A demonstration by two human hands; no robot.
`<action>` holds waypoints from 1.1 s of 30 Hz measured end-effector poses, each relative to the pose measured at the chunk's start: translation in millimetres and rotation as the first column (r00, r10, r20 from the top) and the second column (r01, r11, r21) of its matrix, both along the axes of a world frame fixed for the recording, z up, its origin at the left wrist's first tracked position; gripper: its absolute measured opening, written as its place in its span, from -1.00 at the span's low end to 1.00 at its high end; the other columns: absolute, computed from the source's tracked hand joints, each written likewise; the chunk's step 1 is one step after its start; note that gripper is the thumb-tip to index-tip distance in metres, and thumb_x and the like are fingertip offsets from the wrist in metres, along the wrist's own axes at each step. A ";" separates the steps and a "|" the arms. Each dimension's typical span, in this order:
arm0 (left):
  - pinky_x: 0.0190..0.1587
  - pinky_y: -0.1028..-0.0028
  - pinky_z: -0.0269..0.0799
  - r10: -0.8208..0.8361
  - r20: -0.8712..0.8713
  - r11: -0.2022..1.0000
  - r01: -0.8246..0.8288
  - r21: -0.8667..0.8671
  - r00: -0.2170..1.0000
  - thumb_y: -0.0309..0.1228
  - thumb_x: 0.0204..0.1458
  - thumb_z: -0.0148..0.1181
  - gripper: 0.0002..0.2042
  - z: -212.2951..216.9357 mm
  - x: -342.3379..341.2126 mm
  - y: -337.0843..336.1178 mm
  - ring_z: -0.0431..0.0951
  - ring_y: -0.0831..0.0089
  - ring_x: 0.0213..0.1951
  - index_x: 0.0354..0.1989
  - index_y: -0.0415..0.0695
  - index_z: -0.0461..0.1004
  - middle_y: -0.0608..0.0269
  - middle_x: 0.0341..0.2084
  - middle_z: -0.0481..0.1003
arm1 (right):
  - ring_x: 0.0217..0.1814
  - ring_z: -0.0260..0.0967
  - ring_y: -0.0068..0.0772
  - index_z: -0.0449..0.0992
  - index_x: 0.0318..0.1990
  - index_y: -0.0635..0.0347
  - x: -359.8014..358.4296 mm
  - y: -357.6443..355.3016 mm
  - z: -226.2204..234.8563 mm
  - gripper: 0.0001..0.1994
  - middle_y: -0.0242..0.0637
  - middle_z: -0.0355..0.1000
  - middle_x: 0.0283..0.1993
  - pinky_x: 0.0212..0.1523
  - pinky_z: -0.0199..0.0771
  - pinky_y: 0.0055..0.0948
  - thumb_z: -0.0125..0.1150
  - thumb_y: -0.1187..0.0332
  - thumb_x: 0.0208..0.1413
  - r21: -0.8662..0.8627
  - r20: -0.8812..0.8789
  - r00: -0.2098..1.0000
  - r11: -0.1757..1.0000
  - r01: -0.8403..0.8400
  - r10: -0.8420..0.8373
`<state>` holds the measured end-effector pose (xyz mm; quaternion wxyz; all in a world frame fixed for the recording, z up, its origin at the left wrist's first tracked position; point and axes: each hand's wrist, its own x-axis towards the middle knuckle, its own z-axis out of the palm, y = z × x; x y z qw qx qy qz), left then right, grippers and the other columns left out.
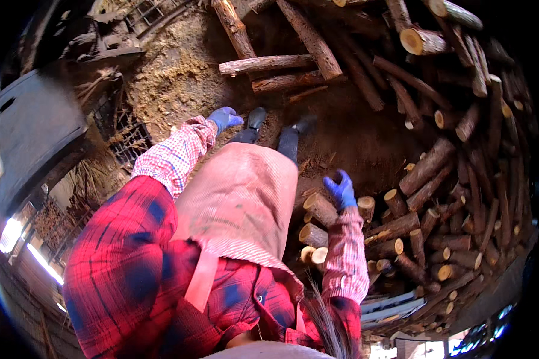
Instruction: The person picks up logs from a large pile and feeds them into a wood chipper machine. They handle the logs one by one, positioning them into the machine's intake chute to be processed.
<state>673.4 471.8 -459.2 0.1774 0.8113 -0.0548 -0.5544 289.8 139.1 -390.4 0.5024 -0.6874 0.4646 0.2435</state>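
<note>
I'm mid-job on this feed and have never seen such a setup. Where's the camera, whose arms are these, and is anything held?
There is no robot here: a person is working, wearing blue gloves. The single picture comes from a fisheye camera on their head, looking down, so straight edges bend near the rim. You see their pink apron and dark shoes.

Many cut logs are piled on the person's right, with more ahead; loose tan debris covers ground ahead to the left.

The left hand and right hand look open, with nothing visibly held. The right is near short logs; contact is unclear.
</note>
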 end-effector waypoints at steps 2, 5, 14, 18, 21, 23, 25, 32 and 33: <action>0.08 0.28 0.35 -0.034 -0.064 0.999 0.036 0.032 0.997 -0.02 -0.16 0.39 -0.26 -41.5 -0.7 -25.8 0.49 0.16 0.01 0.13 -0.26 0.35 -0.10 -0.06 0.49 | 0.15 0.30 -0.20 0.22 0.23 0.37 63.6 -56.2 -80.6 -0.19 -0.05 0.35 0.13 0.18 0.32 -0.26 0.50 0.17 -0.13 0.048 -0.085 0.996 0.999 0.022 -0.017; 0.19 0.21 0.26 -0.281 -0.037 0.951 0.283 0.121 0.959 -0.02 -0.18 0.38 -0.17 -118.9 15.4 -100.6 0.39 0.01 0.14 0.25 -0.21 0.20 -0.14 0.05 0.41 | 0.31 0.20 -0.02 0.15 0.28 0.38 173.3 -128.5 -198.1 0.01 0.13 0.24 0.26 0.26 0.24 -0.22 0.51 -0.05 -0.26 -0.093 0.066 0.997 0.995 -0.040 0.046; 0.12 0.11 0.33 -0.724 0.170 0.689 0.715 0.119 0.669 -0.09 -0.10 0.28 -0.11 -351.5 37.4 -221.1 0.38 0.04 0.13 0.40 0.03 -0.06 -0.06 0.13 0.33 | 0.35 0.15 -0.03 0.01 0.37 0.18 448.8 -150.3 -370.4 0.06 0.08 0.18 0.31 0.30 0.23 -0.19 0.56 0.08 -0.28 -0.362 0.080 0.856 0.815 -0.452 0.511; 0.05 0.12 0.37 -0.642 0.201 0.750 0.661 -0.039 0.740 -0.10 -0.23 0.34 -0.11 -371.7 25.2 -223.2 0.47 0.04 0.00 0.35 -0.01 0.08 -0.05 0.01 0.41 | 0.24 0.27 -0.08 0.04 0.35 0.17 436.1 -155.3 -372.0 0.03 0.04 0.27 0.23 0.19 0.36 -0.18 0.57 0.11 -0.29 -0.306 0.111 0.875 0.854 -0.421 0.471; 0.00 0.14 0.35 -0.688 0.227 0.711 0.703 0.018 0.689 -0.04 -0.32 0.39 -0.04 -318.7 16.1 -215.5 0.43 0.04 0.00 0.32 -0.13 0.08 -0.08 -0.03 0.39 | 0.12 0.34 -0.17 0.04 0.34 0.17 402.7 -155.5 -374.2 0.04 -0.08 0.32 0.16 0.04 0.45 -0.26 0.60 0.19 -0.32 -0.129 0.262 0.909 0.945 -0.300 0.324; -0.06 0.10 0.37 -0.574 0.256 0.795 0.604 -0.050 0.778 -0.01 -0.39 0.43 -0.04 -275.5 2.8 -194.2 0.45 0.01 -0.09 0.23 -0.21 0.15 -0.03 -0.16 0.43 | 0.06 0.33 -0.25 0.14 0.26 0.20 371.3 -132.4 -336.3 -0.07 -0.16 0.34 0.09 0.04 0.43 -0.25 0.59 0.19 -0.29 0.096 0.159 0.979 0.985 -0.146 0.130; -0.08 0.09 0.39 -0.460 0.147 0.877 0.474 -0.076 0.876 0.00 -0.46 0.46 -0.11 -232.1 -10.6 -168.6 0.51 -0.04 -0.15 0.10 -0.21 0.25 -0.09 -0.23 0.48 | -0.05 0.38 -0.20 0.09 0.22 0.20 329.2 -109.5 -294.6 -0.02 -0.13 0.35 0.01 -0.06 0.48 -0.16 0.63 0.28 -0.40 0.291 0.070 0.996 0.956 0.034 -0.057; -0.07 0.27 0.44 -0.511 -0.158 0.806 0.408 -0.429 0.845 -0.20 -0.06 0.26 -0.60 -112.4 -11.5 -15.2 0.57 0.18 -0.19 0.03 0.23 0.49 0.01 -0.15 0.54 | -0.09 0.46 -0.12 0.39 0.11 0.18 114.7 -13.8 -121.4 -0.50 -0.11 0.47 -0.05 0.02 0.47 -0.17 0.28 0.19 0.02 0.743 -0.449 0.588 0.084 0.664 -0.673; -0.07 0.27 0.44 -0.399 -0.313 0.912 0.337 -0.234 0.862 -0.19 -0.05 0.25 -0.62 -77.5 -12.7 -4.0 0.57 0.17 -0.20 0.02 0.26 0.49 0.03 -0.16 0.54 | -0.02 0.45 -0.09 0.40 0.12 0.23 86.0 4.4 -90.5 -0.48 -0.07 0.46 0.00 0.07 0.44 -0.10 0.21 0.12 0.06 0.765 -0.491 0.535 -0.048 0.642 -0.687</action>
